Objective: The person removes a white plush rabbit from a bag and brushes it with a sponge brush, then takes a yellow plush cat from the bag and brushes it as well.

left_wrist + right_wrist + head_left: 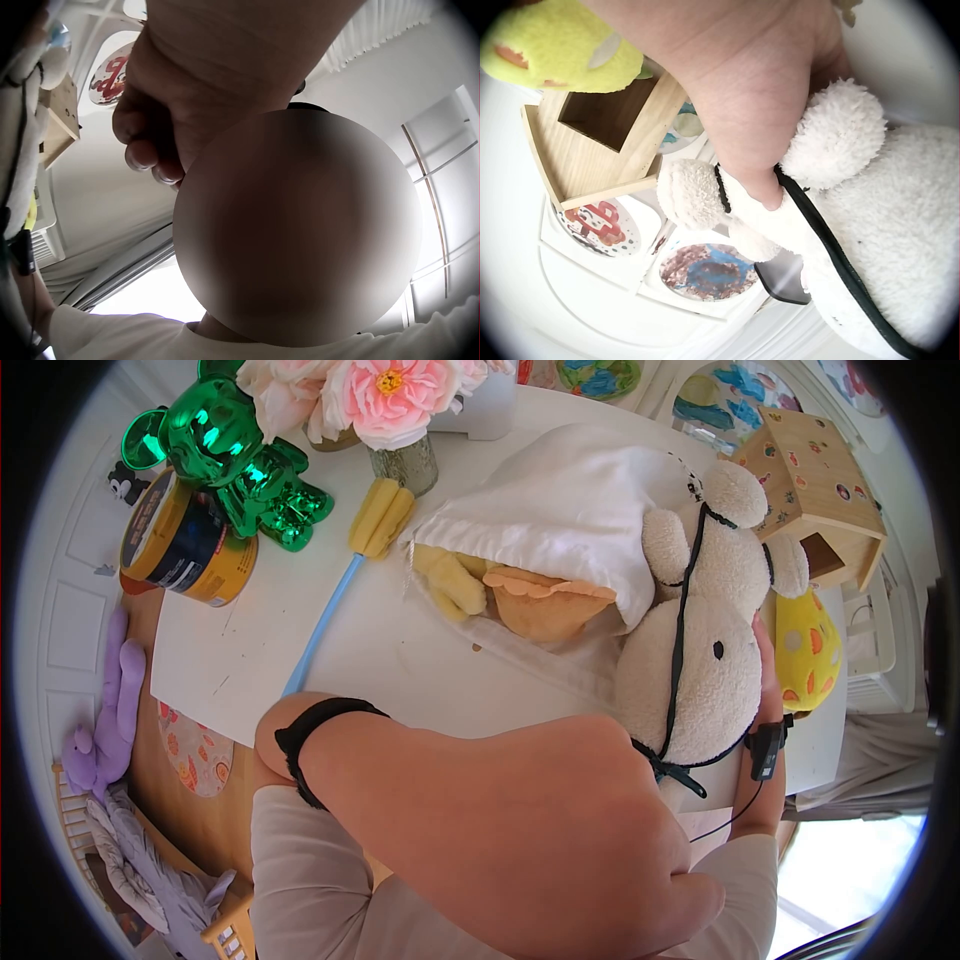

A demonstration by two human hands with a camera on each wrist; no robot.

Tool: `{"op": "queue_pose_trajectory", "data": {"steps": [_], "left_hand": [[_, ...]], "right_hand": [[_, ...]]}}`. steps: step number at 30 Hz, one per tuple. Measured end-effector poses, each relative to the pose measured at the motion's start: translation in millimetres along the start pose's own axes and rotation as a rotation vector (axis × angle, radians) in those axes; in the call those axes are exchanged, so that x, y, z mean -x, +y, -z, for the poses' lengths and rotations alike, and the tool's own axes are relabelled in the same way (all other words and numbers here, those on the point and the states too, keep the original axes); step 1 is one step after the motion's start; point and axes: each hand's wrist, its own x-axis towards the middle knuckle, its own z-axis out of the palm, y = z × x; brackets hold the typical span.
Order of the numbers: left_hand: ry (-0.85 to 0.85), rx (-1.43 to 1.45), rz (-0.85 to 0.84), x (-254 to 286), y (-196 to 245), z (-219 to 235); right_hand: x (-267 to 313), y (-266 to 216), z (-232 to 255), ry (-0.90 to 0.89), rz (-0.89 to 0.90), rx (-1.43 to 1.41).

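A white plush toy (690,670) with black cord around it lies at the table's right side. My right hand (767,670) holds it from its right side. In the right wrist view the thumb of the right hand (757,112) presses into the white plush by the cord, its other fingers mostly hidden. My left hand (620,830) is raised close to the head camera, fingers curled, nothing seen in it. The left wrist view shows the left hand's curled fingertips (142,154). Left of the toy, a white cloth (560,490) partly covers an orange-and-yellow plush (545,605).
A blue-handled sponge brush (380,520) lies left of the cloth. Behind stand a green shiny bear figure (230,450), a tub (185,545) and a vase (405,465) with pink flowers. A wooden house (810,490) and yellow spotted plush (805,650) sit at right.
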Motion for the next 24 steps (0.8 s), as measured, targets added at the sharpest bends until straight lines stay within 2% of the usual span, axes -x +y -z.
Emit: {"op": "queue_pose_trajectory", "data": {"steps": [1,3,5,6,8,12,17,24], "left_hand": [[0.005,0.035,0.040,2,-1,-2],[0.038,-0.004,-0.069,1,-5,-5],[0.124,0.052,-0.099,2,-6,-7],[0.193,0.129,-0.076,2,-4,-10],[0.217,0.175,-0.072,1,-4,-10],[0.072,0.037,-0.103,-3,-1,4],[0.103,0.084,-0.060,2,0,-7],[0.096,0.038,-0.110,-1,-3,0]], "right_hand": [[-1,1,1,-0.004,-0.002,-0.002],[-1,0,1,-0.008,0.001,-0.002],[1,-1,-2,-0.007,0.009,0.000],[0,0,-1,-0.009,0.013,0.006],[-3,1,3,-0.011,0.025,0.018],[0,0,-1,0.005,0.016,-0.001],[2,-2,-3,-0.001,0.000,-0.019],[-6,3,7,-0.019,0.017,-0.017]]}}
